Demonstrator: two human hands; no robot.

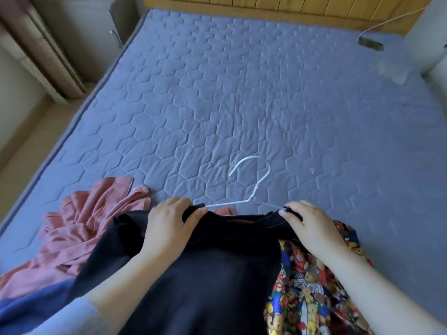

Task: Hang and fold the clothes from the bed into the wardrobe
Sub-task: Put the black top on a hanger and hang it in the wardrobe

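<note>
A black top point(205, 262) lies spread on the near part of the bed with a white wire hanger point(254, 184) inside its neck; the hook sticks out toward the headboard. My left hand point(169, 221) grips the left side of the collar over the hanger's arm. My right hand point(307, 223) pinches the right side of the collar. A pink garment point(79, 228) lies crumpled to the left, a bear-print cloth point(309, 286) sits under the black top on the right, and a blue garment point(31, 308) shows at the bottom left.
The grey quilted mattress point(242, 105) stretches ahead to a wooden headboard point(266, 6). A dark small device on a white cable point(370, 43) lies at the far right corner. A rolled mat point(41, 52) leans beside the bed on the left.
</note>
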